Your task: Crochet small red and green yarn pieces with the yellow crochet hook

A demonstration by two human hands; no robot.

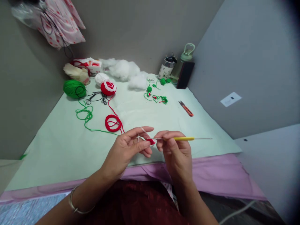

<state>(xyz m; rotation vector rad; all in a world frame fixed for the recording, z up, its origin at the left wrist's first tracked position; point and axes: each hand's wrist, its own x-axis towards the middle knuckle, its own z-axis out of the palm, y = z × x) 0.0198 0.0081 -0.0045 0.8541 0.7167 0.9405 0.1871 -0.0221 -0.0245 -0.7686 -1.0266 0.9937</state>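
Note:
My left hand pinches a small red and white crochet piece between thumb and fingers, and a white strand of yarn runs over its raised index finger. In my right hand is a crochet hook with a yellow handle, held like a pencil and lying level. Its metal tip reaches the crochet piece, while the other thin end points right. Beyond my left hand lies a loose coil of red yarn, its strand leading back to a red and white yarn ball.
A green yarn ball, white stuffing and several small green crochet pieces lie toward the back. Thread snips rest at right. A phone leans on a bottle beside a patterned can. Partition walls enclose the table.

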